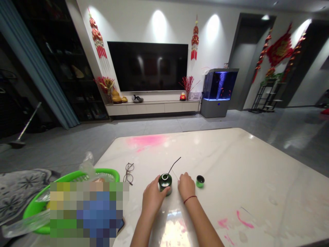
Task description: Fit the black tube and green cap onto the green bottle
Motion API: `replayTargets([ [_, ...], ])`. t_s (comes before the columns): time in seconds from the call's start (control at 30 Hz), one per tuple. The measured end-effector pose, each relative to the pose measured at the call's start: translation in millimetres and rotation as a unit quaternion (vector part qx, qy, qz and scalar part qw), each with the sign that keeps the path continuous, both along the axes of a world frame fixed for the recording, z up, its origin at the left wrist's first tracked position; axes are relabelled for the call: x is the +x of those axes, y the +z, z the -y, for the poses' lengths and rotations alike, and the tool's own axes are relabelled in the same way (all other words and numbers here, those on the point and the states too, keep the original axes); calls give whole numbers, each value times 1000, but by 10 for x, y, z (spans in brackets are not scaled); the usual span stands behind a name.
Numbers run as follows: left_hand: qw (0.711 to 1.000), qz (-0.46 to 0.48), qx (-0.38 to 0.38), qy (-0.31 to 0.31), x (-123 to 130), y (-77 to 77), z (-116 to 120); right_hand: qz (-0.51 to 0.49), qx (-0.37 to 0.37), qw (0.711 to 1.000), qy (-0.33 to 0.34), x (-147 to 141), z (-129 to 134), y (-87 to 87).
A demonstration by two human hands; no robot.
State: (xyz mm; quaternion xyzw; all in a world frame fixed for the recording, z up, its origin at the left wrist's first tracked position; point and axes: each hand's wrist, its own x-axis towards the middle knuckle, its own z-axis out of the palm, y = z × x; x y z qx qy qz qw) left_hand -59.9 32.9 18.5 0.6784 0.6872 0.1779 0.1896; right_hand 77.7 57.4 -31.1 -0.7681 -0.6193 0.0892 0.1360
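My left hand [153, 195] is wrapped round a small dark green bottle [165, 183] standing upright on the table, its pale-rimmed mouth uncovered. A thin black stick [174, 164] rises out of the mouth and leans to the right. Just right of the bottle, my right hand [186, 186] has its fingers closed in a pinch. From its fingertips a thin white stick [175, 174] slants up toward the black one, faint against the tabletop. Close to the right hand's outer side sits a green cap [200, 181] with its dark hollow facing up.
The pale table [257, 171] bears pink smears. Eyeglasses [129, 174] lie left of the bottle. A green basket [108, 170] with plastic bags stands at the lower left, partly blurred out, near a phone's edge [120, 224]. A television [149, 67] and fish tank [218, 85] are beyond.
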Motion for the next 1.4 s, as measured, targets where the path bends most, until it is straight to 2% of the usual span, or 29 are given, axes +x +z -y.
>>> replayTargets([
  [0.17,1000,-1,4,0,1,-14,-11,-42,14,999,-5,16,5,50],
  [0.3,1000,0,7,1,8,-26,-15,-164,108,980,-18,26,10,193],
  [0.37,1000,7,10,1,13,-25,-14,-261,174,949,-17,45,7,265],
  [0.5,999,39,30,0,25,-4,-11,-449,261,855,5,123,9,366],
  [0.6,998,59,35,4,27,13,-12,-529,259,807,43,190,31,419],
  [0.7,998,63,29,-1,24,19,-11,-574,229,782,84,229,64,472],
  [0.8,998,63,27,0,20,20,-11,-584,227,772,105,235,98,529],
  [1.0,998,62,23,4,14,20,-11,-556,256,782,118,205,186,654],
  [1.17,997,68,22,5,18,40,0,-549,281,778,120,181,249,744],
  [1.3,997,74,22,6,23,44,1,-567,284,766,108,160,235,754],
  [1.4,995,97,21,2,8,19,-14,-597,285,746,81,121,192,717],
])
